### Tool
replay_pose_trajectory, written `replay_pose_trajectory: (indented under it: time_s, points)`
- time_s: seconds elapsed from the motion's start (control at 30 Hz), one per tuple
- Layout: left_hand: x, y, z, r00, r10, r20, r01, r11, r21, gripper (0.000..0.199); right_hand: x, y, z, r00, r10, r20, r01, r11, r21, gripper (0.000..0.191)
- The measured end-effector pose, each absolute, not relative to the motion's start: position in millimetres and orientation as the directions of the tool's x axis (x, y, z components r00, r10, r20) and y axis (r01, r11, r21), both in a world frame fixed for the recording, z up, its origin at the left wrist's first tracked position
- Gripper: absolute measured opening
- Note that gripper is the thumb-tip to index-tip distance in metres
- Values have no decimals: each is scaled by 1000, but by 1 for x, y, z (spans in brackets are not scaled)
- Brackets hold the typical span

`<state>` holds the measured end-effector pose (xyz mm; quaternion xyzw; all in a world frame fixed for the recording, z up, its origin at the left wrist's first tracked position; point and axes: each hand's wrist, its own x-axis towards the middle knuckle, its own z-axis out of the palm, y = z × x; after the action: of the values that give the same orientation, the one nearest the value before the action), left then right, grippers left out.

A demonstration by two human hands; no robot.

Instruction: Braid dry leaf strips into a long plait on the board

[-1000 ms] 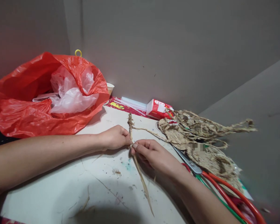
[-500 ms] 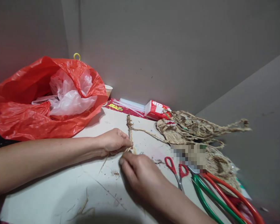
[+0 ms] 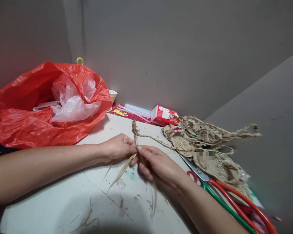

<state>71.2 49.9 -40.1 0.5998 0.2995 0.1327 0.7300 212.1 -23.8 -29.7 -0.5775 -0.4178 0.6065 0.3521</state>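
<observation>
Thin, crinkled plastic gives the large red bag (image 3: pixel 21 128) a glossy sheen, while the crumpled translucent white plastic bag (image 3: pixel 75 109) inside it looks softer and filmy. Coarse, matt plant fibre forms the twisted tan cord (image 3: pixel 135 131) and the heaped tan woven bundle (image 3: pixel 180 138), with dry, papery-looking flat straw-coloured strips (image 3: pixel 120 172) close by. Smooth grey metal blades (image 3: pixel 197 169) meet shiny orange-red handles (image 3: pixel 249 198), seemingly plastic-coated, above a smooth, low-sheen white tabletop (image 3: pixel 107 211) flecked with stains

Craft workspace with fibre cords (image 3: pixel 183 138)
</observation>
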Motion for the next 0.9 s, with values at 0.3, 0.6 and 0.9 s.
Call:
replay_pose_trajectory:
  time_s: [0.3,0.6,0.9]
  points:
    - [71,51,-32,809,478,-342,262,228,938,16,229,-17,-35,-105,910,-402,287,-359,-888,33]
    - [67,62,-23,828,405,-389,359,152,921,21,238,-13,-38,-160,902,-401,241,-358,-902,36]
    - [68,60,-22,749,602,-278,368,-28,930,28,233,-14,-39,-95,943,-319,266,-285,-921,41]
